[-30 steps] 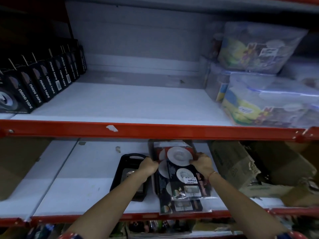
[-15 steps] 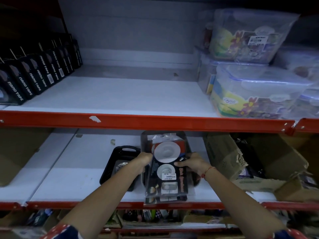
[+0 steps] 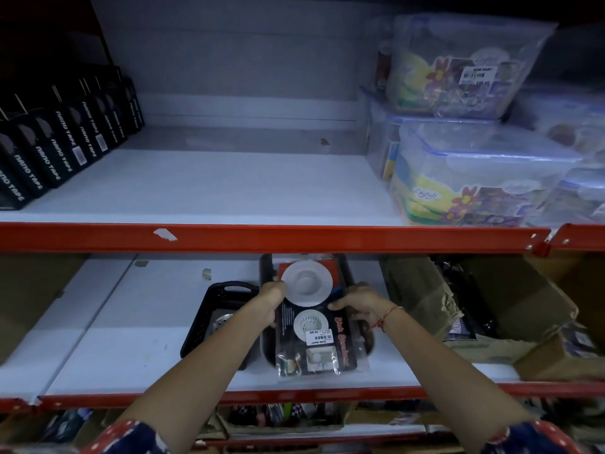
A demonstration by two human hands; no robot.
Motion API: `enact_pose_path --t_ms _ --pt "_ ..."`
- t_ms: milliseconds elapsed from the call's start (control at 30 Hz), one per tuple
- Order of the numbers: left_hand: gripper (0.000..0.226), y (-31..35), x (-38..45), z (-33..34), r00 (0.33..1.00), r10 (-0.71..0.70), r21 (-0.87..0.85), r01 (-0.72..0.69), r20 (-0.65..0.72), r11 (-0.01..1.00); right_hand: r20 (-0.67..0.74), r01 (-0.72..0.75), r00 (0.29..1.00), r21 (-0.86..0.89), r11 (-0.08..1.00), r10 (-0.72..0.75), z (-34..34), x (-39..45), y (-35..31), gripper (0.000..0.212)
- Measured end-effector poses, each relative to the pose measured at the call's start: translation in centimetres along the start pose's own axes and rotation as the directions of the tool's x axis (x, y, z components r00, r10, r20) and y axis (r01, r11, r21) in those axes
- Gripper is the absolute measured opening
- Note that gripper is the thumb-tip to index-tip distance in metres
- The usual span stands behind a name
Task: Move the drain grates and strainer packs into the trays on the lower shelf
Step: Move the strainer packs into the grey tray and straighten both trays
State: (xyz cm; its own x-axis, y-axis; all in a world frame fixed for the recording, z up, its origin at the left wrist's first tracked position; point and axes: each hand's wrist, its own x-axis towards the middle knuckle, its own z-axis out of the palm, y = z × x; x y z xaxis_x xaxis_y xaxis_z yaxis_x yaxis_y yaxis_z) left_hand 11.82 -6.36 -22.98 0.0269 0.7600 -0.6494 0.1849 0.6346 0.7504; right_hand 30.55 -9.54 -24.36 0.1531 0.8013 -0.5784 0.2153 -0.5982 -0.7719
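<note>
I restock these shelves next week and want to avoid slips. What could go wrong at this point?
The clear-wrapped black sink strainer packs overhang the front rim of the black plastic tray, so they may slide toward the shelf edge once the left hand and right hand release. The slippery wrap could also let the stack fan apart. The neighbouring perforated black tray sits close and may get nudged.

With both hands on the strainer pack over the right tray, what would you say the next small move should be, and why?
Probably slide the strainer pack a little further back and lower it flat. Its near end overhangs the front rim of the black tray, while the left hand and right hand hold its far sides. The neighbouring tray holds a metal grate, so this pack likely belongs here.
</note>
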Motion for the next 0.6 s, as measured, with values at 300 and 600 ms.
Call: enact_pose_path --t_ms 300,600 --pt "0.013 0.8 3.5 1.4 0.993 0.095 -0.088 -0.101 -0.071 0.991 -0.100 0.156 0.979 -0.200 0.967 -0.178 0.7 4.4 -1.0 0.035" --pt "0.035 -1.9 4.2 0.3 0.984 0.179 0.049 -0.179 0.009 0.983 -0.179 0.150 0.958 -0.352 0.924 -0.224 1.7 5.4 0.6 0.061"
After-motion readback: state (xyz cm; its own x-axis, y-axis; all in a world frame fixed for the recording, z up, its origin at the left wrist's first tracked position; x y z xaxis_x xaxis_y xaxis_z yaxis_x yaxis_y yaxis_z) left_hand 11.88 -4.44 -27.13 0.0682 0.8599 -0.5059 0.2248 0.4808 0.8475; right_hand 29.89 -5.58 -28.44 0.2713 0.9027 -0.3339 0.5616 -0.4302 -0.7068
